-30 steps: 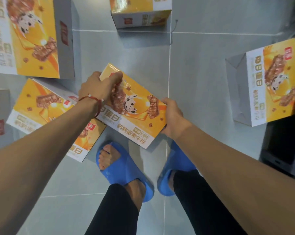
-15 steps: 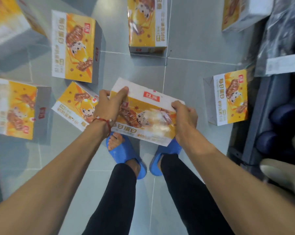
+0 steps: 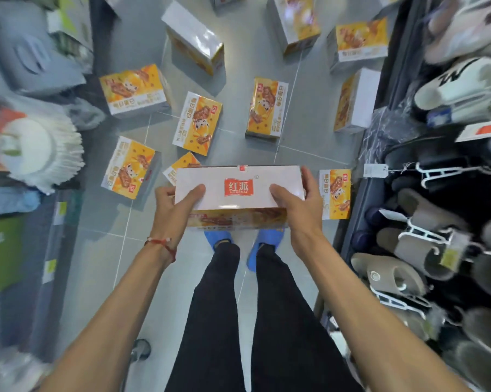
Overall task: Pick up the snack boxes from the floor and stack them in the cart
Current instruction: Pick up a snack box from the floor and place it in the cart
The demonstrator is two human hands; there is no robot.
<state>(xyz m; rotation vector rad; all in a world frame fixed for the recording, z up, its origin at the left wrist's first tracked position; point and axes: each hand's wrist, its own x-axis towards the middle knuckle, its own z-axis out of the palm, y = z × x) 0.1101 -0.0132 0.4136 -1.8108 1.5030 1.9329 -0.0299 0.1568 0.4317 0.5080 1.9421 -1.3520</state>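
1. Left hand [image 3: 173, 206] and right hand [image 3: 296, 205] each grip one end of a white-topped, orange-fronted cardboard snack box [image 3: 238, 188], thumbs on its top face. The box is level above the feet, clear of the grey tiled floor [image 3: 142, 250].
2. Step, as judged: one box is up and the carry to the cart is not yet done. No cart is identifiable in view, so the next move calls for turning to find it, then setting the box flat.
3. Count: one box in hand. Ten loose snack boxes [image 3: 197, 127] on the floor, far, left and right, one half hidden behind the held box. An eleventh is cut by the far edge.
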